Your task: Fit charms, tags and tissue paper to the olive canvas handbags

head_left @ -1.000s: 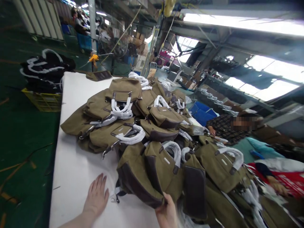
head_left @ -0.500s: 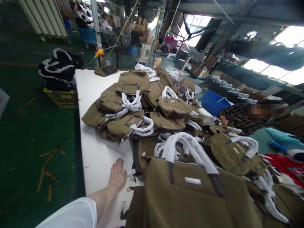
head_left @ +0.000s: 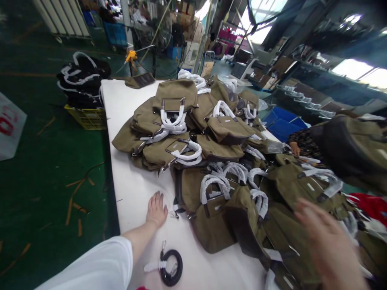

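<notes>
My left hand (head_left: 157,210) lies flat on the white tabletop (head_left: 133,177), fingers spread, holding nothing. Beside it is the heap of olive bags with dark trim and white-wrapped handles, the closest being one bag (head_left: 211,225). Blurred by motion, my right hand (head_left: 329,241) is above bags at the lower right, its fingers stretched out and nothing seen in them. One olive bag with a dark base (head_left: 356,149) is in the air at the right edge, apart from my right hand. A coiled black strap (head_left: 172,268) with metal clips lies near my left forearm.
Across the table a co-worker's hand (head_left: 294,148) shows beside the bags, the person mostly hidden. Left of the table, black bags (head_left: 83,78) sit on a yellow crate (head_left: 87,117). Blue bins (head_left: 284,123) stand beyond the table. Strips of tan scrap (head_left: 71,209) litter the green floor.
The large bag in front of me is gone from there, uncovering the coiled strap and other bags. A bag now shows in the air at right. My right hand has come into view.
</notes>
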Demonstrator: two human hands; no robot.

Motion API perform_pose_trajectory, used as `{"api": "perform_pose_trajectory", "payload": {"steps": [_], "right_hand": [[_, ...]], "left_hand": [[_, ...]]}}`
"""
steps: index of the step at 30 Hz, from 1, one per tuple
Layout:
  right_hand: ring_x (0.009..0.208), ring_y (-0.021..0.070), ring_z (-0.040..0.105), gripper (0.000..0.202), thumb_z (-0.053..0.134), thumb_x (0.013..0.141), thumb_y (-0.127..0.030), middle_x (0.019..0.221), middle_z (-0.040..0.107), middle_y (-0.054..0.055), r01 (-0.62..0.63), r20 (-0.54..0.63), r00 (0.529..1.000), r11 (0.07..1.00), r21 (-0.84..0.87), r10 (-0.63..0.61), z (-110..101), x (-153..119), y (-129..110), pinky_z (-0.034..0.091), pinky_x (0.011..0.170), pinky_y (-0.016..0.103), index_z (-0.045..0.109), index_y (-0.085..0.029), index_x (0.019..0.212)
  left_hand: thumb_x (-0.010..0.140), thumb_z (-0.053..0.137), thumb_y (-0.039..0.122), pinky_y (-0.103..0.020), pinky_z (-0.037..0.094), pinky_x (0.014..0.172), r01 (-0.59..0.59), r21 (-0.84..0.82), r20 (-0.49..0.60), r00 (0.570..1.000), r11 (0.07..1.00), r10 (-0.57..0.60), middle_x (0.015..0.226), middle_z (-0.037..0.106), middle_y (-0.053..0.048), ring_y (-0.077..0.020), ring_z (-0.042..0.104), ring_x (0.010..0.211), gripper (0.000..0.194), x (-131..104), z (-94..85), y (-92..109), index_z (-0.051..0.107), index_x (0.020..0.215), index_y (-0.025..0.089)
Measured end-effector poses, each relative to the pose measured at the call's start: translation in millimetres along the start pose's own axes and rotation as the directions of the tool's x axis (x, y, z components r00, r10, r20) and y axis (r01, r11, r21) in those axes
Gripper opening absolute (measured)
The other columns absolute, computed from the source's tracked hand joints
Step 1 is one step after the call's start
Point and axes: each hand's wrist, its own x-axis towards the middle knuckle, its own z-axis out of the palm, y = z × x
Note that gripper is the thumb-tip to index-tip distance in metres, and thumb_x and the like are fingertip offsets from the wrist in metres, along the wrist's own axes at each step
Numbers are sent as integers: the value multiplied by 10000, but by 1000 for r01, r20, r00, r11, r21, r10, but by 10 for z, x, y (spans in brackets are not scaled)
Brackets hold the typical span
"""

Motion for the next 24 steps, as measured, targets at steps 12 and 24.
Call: {"api": "perform_pose_trajectory", "payload": {"steps": [12, 24], "right_hand": [[1025, 377, 619, 360, 726, 630, -265, 979, 654, 155, -244, -382, 881, 422, -873, -280, 135, 432, 989, 449, 922, 466, 604, -170, 955], [848, 249, 706, 388, 584, 845, -498, 998, 759, 83, 13, -263, 876, 565, -825, -404, 190, -1128, -260, 567, 728, 306, 688, -191, 1058]], "left_hand": [[852, 442, 298, -484, 151, 1203, -46, 99, -77, 996, 994, 54, 1535, 355, -213, -323, 287, 1429, 630, 16, 79, -8, 447, 1417, 20], [851, 384, 323, -478, 190, 1177, -54, 82, -102, 993, 995, 62, 1511, 365, -236, -327, 305, 1406, 643, 20, 110, 31, 442, 1401, -5]]}}
